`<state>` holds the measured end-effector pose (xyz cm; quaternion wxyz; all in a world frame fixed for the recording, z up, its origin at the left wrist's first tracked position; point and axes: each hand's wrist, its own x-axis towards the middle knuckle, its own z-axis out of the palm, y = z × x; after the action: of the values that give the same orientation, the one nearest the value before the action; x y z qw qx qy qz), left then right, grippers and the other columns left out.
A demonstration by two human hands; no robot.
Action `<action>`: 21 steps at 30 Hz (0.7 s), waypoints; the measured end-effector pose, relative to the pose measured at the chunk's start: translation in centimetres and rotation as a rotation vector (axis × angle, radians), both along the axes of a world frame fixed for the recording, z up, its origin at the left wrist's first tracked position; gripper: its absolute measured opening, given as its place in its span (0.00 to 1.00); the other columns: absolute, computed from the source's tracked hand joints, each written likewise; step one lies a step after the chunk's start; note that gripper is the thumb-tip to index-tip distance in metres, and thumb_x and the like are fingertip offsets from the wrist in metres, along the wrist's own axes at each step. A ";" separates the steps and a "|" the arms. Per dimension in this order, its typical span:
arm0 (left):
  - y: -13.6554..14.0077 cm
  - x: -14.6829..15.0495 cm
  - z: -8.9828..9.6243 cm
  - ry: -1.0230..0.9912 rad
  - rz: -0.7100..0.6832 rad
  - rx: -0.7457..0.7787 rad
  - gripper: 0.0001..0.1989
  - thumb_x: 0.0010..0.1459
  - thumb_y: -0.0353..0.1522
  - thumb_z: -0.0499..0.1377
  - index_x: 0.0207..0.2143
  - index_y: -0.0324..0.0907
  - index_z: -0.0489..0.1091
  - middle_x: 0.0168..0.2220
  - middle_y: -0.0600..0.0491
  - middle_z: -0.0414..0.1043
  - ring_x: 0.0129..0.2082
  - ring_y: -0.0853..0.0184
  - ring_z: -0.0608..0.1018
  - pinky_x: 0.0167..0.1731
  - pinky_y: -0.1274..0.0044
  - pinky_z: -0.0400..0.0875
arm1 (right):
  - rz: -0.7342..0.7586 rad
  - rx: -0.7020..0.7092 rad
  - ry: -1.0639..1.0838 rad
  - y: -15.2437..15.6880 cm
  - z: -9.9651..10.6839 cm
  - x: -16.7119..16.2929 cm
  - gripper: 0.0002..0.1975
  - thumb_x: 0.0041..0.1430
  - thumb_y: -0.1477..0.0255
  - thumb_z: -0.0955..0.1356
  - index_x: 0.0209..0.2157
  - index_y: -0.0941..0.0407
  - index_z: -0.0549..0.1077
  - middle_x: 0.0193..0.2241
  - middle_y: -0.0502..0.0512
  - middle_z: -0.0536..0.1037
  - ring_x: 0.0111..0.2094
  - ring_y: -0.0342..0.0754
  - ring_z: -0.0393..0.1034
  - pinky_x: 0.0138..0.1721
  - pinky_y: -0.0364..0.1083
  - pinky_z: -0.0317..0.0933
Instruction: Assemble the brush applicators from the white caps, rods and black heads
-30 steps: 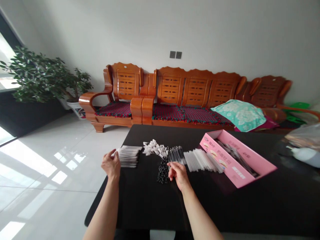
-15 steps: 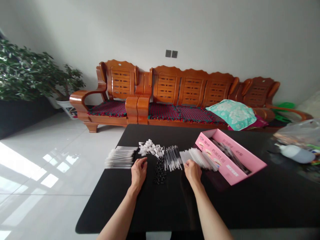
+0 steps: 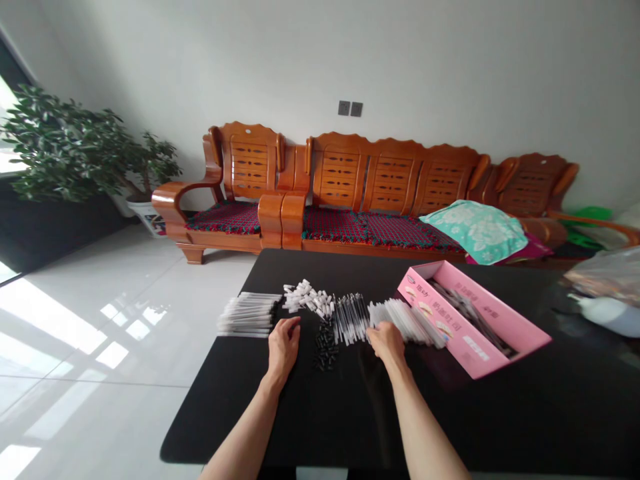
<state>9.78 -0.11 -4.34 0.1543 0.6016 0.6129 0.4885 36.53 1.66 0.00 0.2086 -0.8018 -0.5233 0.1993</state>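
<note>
My left hand point(image 3: 283, 343) rests on the table, fingers curled inward and closed. It lies between a row of assembled-looking white pens point(image 3: 250, 315) and a heap of small black caps point(image 3: 326, 347). Whether anything is inside its fingers is hidden. My right hand point(image 3: 388, 341) is closed in a pinch at the near ends of the dark-tipped pen refills point(image 3: 351, 319) and the white translucent pen barrels point(image 3: 407, 321). What its fingertips pinch is too small to make out. Beyond the black caps lies a pile of short white plug-like pieces point(image 3: 309, 298).
A pink cardboard box point(image 3: 467, 333) with dark strip-like pieces inside stands slantwise to the right on the black table point(image 3: 320, 413). A plastic bag point(image 3: 607, 270) and a white bottle-like object point(image 3: 613, 315) lie at far right. A wooden sofa point(image 3: 390, 180) stands behind.
The view has shifted slightly to the left. My right hand has moved a little towards the near ends of the refills. My left hand stays near the black caps.
</note>
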 end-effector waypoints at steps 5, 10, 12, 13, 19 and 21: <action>0.6 2.2 1.6 0.028 -0.016 -0.076 0.08 0.58 0.30 0.58 0.37 0.41 0.77 0.34 0.51 0.76 0.30 0.68 0.76 0.35 0.78 0.69 | -0.050 0.347 0.523 -1.5 -2.7 -1.7 0.10 0.50 0.68 0.64 0.18 0.55 0.69 0.10 0.48 0.69 0.12 0.45 0.65 0.16 0.41 0.57; 2.3 6.6 3.7 0.224 -0.075 -0.239 0.07 0.59 0.33 0.59 0.33 0.44 0.77 0.35 0.52 0.75 0.33 0.68 0.76 0.35 0.79 0.65 | -0.010 0.506 0.452 -2.2 -4.2 -2.1 0.10 0.50 0.66 0.65 0.20 0.55 0.71 0.11 0.48 0.68 0.15 0.46 0.64 0.19 0.42 0.58; 3.0 8.0 4.1 0.319 -0.084 -0.296 0.07 0.59 0.35 0.59 0.34 0.45 0.77 0.38 0.52 0.76 0.37 0.66 0.77 0.35 0.78 0.65 | -0.012 0.495 0.472 -2.2 -4.3 -2.0 0.10 0.51 0.66 0.65 0.22 0.55 0.72 0.11 0.47 0.68 0.15 0.46 0.64 0.20 0.42 0.59; 3.3 8.6 4.2 0.365 -0.089 -0.325 0.08 0.59 0.37 0.59 0.35 0.44 0.76 0.39 0.51 0.75 0.38 0.65 0.77 0.36 0.78 0.65 | -0.012 0.491 0.480 -2.2 -4.3 -1.9 0.10 0.52 0.65 0.65 0.23 0.55 0.72 0.11 0.47 0.68 0.15 0.46 0.64 0.20 0.42 0.59; 4.2 10.2 4.4 0.521 -0.103 -0.399 0.12 0.57 0.41 0.60 0.38 0.43 0.74 0.43 0.48 0.75 0.42 0.61 0.78 0.40 0.74 0.68 | -0.022 0.487 0.472 -2.4 -4.3 -2.1 0.10 0.53 0.65 0.65 0.23 0.55 0.71 0.12 0.46 0.67 0.16 0.46 0.64 0.22 0.42 0.59; 4.5 10.3 4.4 0.531 -0.094 -0.423 0.10 0.57 0.39 0.60 0.38 0.42 0.73 0.42 0.48 0.75 0.41 0.60 0.78 0.41 0.73 0.69 | -0.026 0.491 0.476 -2.4 -4.3 -2.2 0.11 0.53 0.65 0.65 0.23 0.55 0.71 0.12 0.47 0.68 0.17 0.46 0.65 0.22 0.42 0.59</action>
<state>20.13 4.35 0.02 0.1332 0.6898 0.6912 0.1693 34.37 -0.75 -4.33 0.5141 -0.6654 -0.4821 0.2462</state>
